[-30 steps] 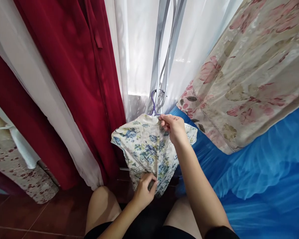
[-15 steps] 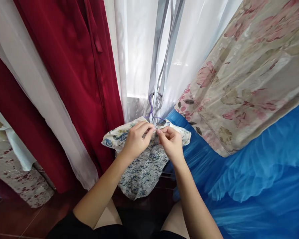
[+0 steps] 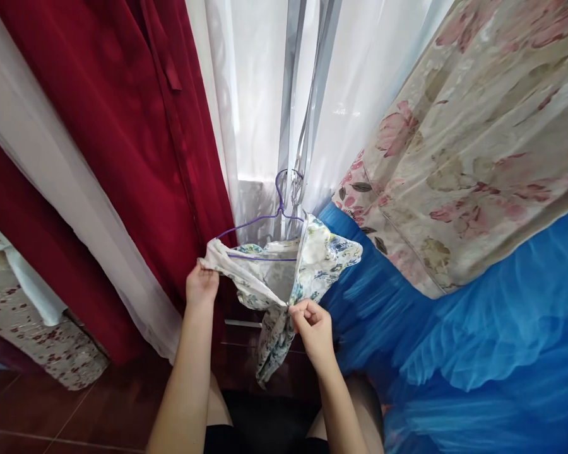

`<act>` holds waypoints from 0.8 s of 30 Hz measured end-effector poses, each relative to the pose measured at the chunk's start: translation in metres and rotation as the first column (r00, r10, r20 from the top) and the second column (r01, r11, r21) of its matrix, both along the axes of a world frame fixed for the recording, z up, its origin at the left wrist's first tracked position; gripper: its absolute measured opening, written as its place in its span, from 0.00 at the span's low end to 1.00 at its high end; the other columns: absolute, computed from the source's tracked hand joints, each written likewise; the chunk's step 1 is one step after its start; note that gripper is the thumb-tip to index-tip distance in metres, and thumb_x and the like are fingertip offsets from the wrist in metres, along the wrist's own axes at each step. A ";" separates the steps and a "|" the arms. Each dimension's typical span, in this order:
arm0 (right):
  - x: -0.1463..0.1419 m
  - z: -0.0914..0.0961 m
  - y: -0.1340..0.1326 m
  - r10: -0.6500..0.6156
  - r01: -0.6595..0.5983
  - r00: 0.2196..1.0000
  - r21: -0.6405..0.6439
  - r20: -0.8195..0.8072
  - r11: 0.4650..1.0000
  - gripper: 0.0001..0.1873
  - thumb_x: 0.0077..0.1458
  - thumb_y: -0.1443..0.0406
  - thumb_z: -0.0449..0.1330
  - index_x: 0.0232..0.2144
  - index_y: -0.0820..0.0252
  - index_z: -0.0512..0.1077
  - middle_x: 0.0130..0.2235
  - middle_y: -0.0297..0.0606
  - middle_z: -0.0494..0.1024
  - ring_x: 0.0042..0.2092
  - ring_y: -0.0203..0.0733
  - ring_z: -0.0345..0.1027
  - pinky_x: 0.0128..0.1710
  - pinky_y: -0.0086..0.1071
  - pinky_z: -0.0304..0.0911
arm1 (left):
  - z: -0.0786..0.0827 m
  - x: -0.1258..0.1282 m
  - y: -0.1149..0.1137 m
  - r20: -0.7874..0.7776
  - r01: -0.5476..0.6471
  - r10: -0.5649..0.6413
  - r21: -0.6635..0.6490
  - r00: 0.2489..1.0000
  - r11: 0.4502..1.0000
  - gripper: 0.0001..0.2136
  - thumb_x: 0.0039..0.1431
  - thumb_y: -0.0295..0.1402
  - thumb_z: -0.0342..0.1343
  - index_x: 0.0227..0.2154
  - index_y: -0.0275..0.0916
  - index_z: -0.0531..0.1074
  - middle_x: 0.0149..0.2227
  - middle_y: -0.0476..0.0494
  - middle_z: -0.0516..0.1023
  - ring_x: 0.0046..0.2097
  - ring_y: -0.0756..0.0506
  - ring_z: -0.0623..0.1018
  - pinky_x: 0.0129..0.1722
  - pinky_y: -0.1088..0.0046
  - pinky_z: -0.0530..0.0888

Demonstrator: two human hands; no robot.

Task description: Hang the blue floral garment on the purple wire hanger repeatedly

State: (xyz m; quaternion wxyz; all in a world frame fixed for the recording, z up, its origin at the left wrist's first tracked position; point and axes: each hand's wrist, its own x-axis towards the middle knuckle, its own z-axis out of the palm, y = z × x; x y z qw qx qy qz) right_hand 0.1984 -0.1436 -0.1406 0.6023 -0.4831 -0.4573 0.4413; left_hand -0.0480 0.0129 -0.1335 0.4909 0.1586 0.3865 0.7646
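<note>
A small floral garment [image 3: 312,265], cream with blue flowers, hangs partly on a purple wire hanger [image 3: 260,221] in front of the white curtain. My left hand [image 3: 201,284] is closed on the garment's left edge, pulled out to the side. Lower down, my right hand [image 3: 312,325] pinches the garment's front edge. The cloth is opened up, its pale inside showing, and the hanger's bar and left arm are bare. The hanger's hook is caught among grey ribbons [image 3: 307,94].
A dark red curtain [image 3: 123,139] hangs at left beside a white sheer curtain [image 3: 255,107]. A floral cloth [image 3: 478,139] drapes over blue netting [image 3: 478,328] at right. Below lie a red tiled floor [image 3: 52,416] and my knees.
Both hands left the garment's collar near the hook. The left hand moved out left with one edge, the right hand dropped down with the other, spreading the cloth and baring the hanger.
</note>
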 end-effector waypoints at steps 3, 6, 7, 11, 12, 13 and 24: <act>0.006 -0.030 -0.009 -0.085 0.081 0.994 -0.059 -0.073 0.995 0.20 0.56 0.52 0.63 0.20 0.55 0.65 0.17 0.28 0.61 0.21 0.36 0.52 0.24 0.31 0.49 | -0.038 0.018 -0.027 0.115 0.015 -0.003 -0.112 0.993 0.994 0.10 0.66 0.25 0.50 0.27 0.38 0.64 0.26 0.49 0.71 0.30 0.52 0.76 0.37 0.76 0.77; 0.023 -0.064 -0.018 -0.263 0.241 0.955 -0.158 -0.138 0.958 0.20 0.57 0.53 0.61 0.19 0.54 0.63 0.18 0.29 0.61 0.21 0.37 0.52 0.23 0.32 0.49 | -0.061 0.040 -0.058 0.218 0.148 -0.114 -0.146 0.969 0.978 0.08 0.65 0.29 0.51 0.29 0.38 0.68 0.32 0.45 0.76 0.36 0.48 0.79 0.41 0.69 0.78; 0.030 -0.074 -0.020 -0.334 0.308 0.934 -0.193 -0.124 0.932 0.19 0.56 0.53 0.61 0.20 0.54 0.64 0.18 0.30 0.63 0.21 0.39 0.54 0.22 0.32 0.51 | -0.064 0.048 -0.068 0.225 0.195 -0.165 -0.121 0.960 0.973 0.06 0.64 0.31 0.53 0.30 0.39 0.68 0.34 0.45 0.77 0.39 0.47 0.79 0.42 0.66 0.78; 0.052 -0.082 -0.029 -0.465 0.459 0.885 -0.162 -0.002 0.874 0.13 0.50 0.54 0.66 0.32 0.55 0.73 0.31 0.39 0.78 0.33 0.49 0.72 0.31 0.37 0.67 | -0.048 0.097 -0.112 -0.098 0.358 -0.351 0.067 0.931 0.931 0.09 0.60 0.41 0.61 0.35 0.42 0.72 0.37 0.47 0.77 0.39 0.46 0.77 0.41 0.67 0.75; 0.054 -0.077 -0.031 -0.386 0.384 0.923 -0.133 0.013 0.914 0.14 0.50 0.54 0.66 0.36 0.55 0.74 0.35 0.40 0.79 0.38 0.51 0.74 0.37 0.39 0.69 | -0.038 0.111 -0.123 -0.256 0.430 -0.397 0.088 0.881 0.898 0.09 0.62 0.42 0.60 0.36 0.42 0.73 0.35 0.47 0.77 0.37 0.46 0.76 0.39 0.68 0.74; 0.054 -0.069 -0.033 -0.259 0.260 0.966 -0.113 0.026 0.959 0.15 0.51 0.55 0.66 0.39 0.56 0.75 0.39 0.41 0.80 0.43 0.53 0.74 0.43 0.41 0.70 | -0.027 0.126 -0.134 -0.423 0.511 -0.430 0.094 0.797 0.854 0.09 0.63 0.42 0.59 0.37 0.42 0.74 0.34 0.46 0.76 0.36 0.46 0.76 0.39 0.69 0.73; 0.071 0.008 -0.067 0.485 -0.475 0.874 -0.259 -0.028 0.841 0.14 0.45 0.64 0.66 0.37 0.58 0.75 0.33 0.34 0.75 0.36 0.45 0.68 0.38 0.37 0.67 | -0.015 0.133 -0.167 -0.808 0.900 -0.588 -0.281 -0.035 0.333 0.18 0.67 0.48 0.52 0.45 0.41 0.77 0.44 0.43 0.78 0.48 0.41 0.76 0.52 0.66 0.72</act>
